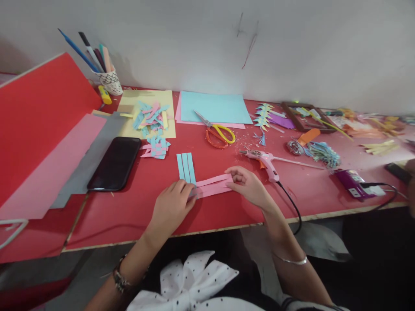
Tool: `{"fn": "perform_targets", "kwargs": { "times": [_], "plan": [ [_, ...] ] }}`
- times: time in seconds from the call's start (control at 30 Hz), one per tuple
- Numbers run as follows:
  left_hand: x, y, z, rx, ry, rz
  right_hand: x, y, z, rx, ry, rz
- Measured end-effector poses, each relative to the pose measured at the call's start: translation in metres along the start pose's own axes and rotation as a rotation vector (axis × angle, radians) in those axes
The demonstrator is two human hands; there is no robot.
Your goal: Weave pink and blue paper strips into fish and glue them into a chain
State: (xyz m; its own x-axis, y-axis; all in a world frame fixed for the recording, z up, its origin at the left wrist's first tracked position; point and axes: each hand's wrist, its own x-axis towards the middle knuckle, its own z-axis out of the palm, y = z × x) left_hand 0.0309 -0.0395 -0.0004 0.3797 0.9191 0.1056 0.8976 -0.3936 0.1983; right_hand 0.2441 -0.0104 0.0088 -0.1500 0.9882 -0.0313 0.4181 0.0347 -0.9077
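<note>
My left hand [174, 204] presses its bunched fingers on the spot where blue paper strips [185, 167] meet pink paper strips [214, 185], hiding the crossing. The blue strips point away from me, side by side with narrow slits between them. Toward the right run the pink ones, and my right hand [246, 185] pinches their far ends between thumb and fingers. Beyond both hands lie scissors [216, 129] with yellow and orange handles. A pink glue gun [264, 162] rests on its side to the right of my right hand.
A black phone [114, 164] lies at left, near a small woven paper piece [156, 148]. Woven scraps [151, 117] sit on yellow paper [129, 101]. Blue sheets [216, 106] lie by the wall. A purple power box [352, 183] and the glue gun's cord [290, 203] are at right.
</note>
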Motion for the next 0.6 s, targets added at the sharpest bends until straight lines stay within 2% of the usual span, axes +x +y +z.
{"fn": "perform_targets", "kwargs": {
  "times": [0.1, 0.3, 0.4, 0.5, 0.6],
  "plan": [
    [0.001, 0.001, 0.000, -0.003, -0.003, -0.016, 0.000, -0.001, -0.003, -0.037, 0.017, -0.025],
    [0.001, 0.002, -0.001, -0.003, -0.022, -0.025, -0.012, -0.009, 0.008, -0.303, 0.250, -0.150],
    [0.002, 0.002, -0.002, -0.002, -0.010, -0.034, -0.020, -0.016, 0.013, -0.387, 0.307, -0.218],
    [0.002, 0.005, -0.004, 0.032, 0.007, -0.042, -0.023, -0.028, 0.015, -0.376, 0.312, -0.265],
    [0.004, 0.009, -0.006, 0.067, 0.008, -0.068, -0.019, -0.041, 0.017, -0.226, 0.222, -0.276]
  ]
}}
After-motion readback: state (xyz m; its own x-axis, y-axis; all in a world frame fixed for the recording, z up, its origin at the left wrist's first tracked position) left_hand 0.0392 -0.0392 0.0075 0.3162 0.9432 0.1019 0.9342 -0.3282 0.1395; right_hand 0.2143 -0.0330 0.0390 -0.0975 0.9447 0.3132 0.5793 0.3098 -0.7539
